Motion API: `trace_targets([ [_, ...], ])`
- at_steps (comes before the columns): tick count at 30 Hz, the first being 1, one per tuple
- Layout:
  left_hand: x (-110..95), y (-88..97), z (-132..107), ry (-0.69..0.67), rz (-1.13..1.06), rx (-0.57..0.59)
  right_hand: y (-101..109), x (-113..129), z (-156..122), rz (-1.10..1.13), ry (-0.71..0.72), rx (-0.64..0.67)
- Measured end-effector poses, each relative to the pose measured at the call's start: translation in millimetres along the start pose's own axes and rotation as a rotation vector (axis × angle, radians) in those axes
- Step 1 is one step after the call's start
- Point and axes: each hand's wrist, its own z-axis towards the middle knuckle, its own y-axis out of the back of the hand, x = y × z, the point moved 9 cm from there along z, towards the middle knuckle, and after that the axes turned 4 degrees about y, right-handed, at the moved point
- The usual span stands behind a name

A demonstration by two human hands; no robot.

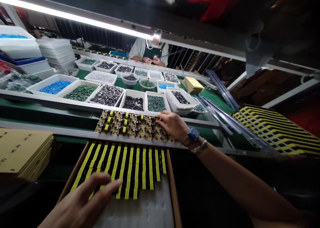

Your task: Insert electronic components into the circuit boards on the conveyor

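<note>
A tan circuit board [130,124] dotted with black and yellow parts lies on the bench rail in front of me. My right hand [172,124], with a blue watch on the wrist, rests on the board's right end, fingers curled down onto the parts; I cannot make out whether it holds one. My left hand [85,198] hovers low over a cardboard box [172,184] filled with rows of yellow and black components [130,164], fingers stretched out over the near left rows and holding nothing.
Several white trays [107,95] of small blue, green and black parts sit on the green bench behind the board. A stack of blank tan boards [22,154] lies at left, yellow-striped stacks [275,128] at right. A person [150,51] works across the bench.
</note>
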Motion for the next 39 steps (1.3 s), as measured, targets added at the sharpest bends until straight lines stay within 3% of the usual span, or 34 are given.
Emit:
trace_targets([
  [4,19.2,22.3,74.0,0.037,-0.149,-0.157,-1.6,1.1,-2.2,-0.004,0.024,-0.006],
  [7,27.4,14.5,129.5,-0.005,-0.174,-0.142,-2.9,4.0,-2.5,-0.027,0.031,-0.005],
  [9,32.8,8.2,159.1,0.007,-0.037,-0.145,-3.6,4.7,-1.6,-0.045,0.029,-0.008],
  [13,36.1,-2.4,194.4,0.006,0.082,-0.139,-3.7,3.4,1.3,-0.065,0.033,-0.008],
  [16,35.2,-8.6,204.4,-0.001,0.140,-0.122,2.2,8.2,-1.3,-0.069,0.041,-0.028],
  [19,32.8,-15.5,208.0,-0.026,0.180,-0.085,14.6,31.5,-17.7,-0.060,0.066,-0.100],
  [21,32.0,-19.8,209.5,-0.037,0.201,-0.060,20.2,61.3,-38.1,-0.037,0.131,-0.142],
  [23,32.1,-23.3,210.9,-0.039,0.219,-0.040,14.5,98.6,-63.3,-0.024,0.238,-0.099],
  [25,32.7,-25.4,212.6,-0.031,0.232,-0.026,-1.3,135.0,-90.0,-0.016,0.361,0.010],
  [27,33.3,-26.7,214.7,-0.022,0.241,-0.013,-15.8,156.9,-111.3,-0.022,0.393,0.080],
  [33,38.3,-29.5,220.3,0.006,0.244,0.025,-29.7,170.5,-136.1,-0.063,0.350,0.075],
  [39,31.9,-25.7,213.8,0.002,0.260,0.019,-20.8,171.6,-144.3,-0.107,0.309,-0.087],
])
